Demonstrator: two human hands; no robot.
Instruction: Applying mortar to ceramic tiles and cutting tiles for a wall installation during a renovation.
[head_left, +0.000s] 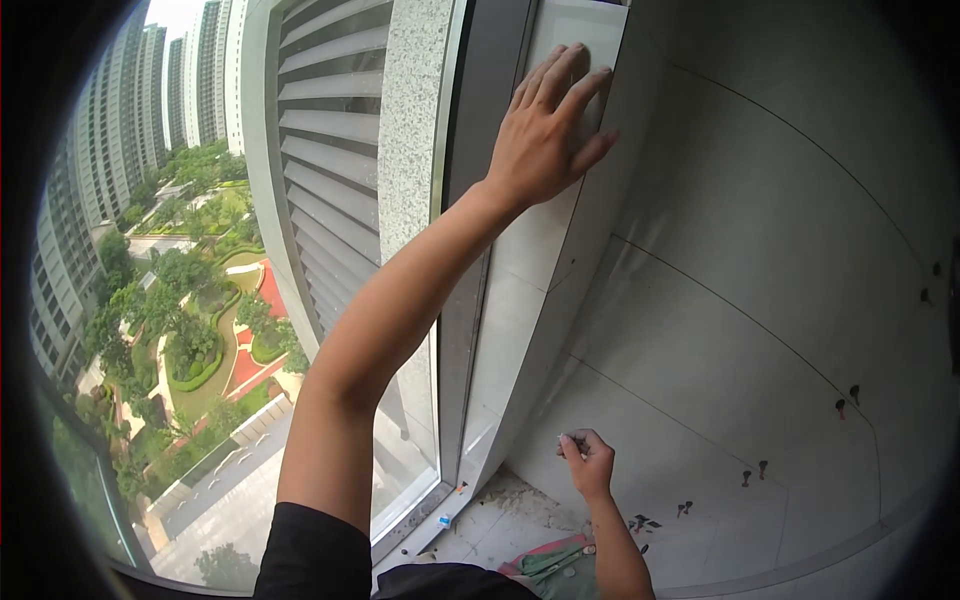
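My left hand [555, 125] reaches up and lies flat, fingers spread, on a narrow pale tile strip [530, 240] beside the window frame. Its palm is hidden against the strip, and the thumb points out past the strip's right edge. Lower down, my right hand [588, 462] is held in front of the large grey wall tiles [700, 340], its fingers curled closed. Small greyish bits show between those fingers, too small to name. Several small dark-and-red pegs [848, 402] stick out along the joints of the wall tiles.
A dark window frame [465, 350] borders the glass at the left, with louvres [330, 160], tall buildings and a garden far below. On the tiled floor [480, 540] lie crumbled mortar [520, 500], a small blue-and-white item [445, 521] and green-and-pink cloth [560, 568].
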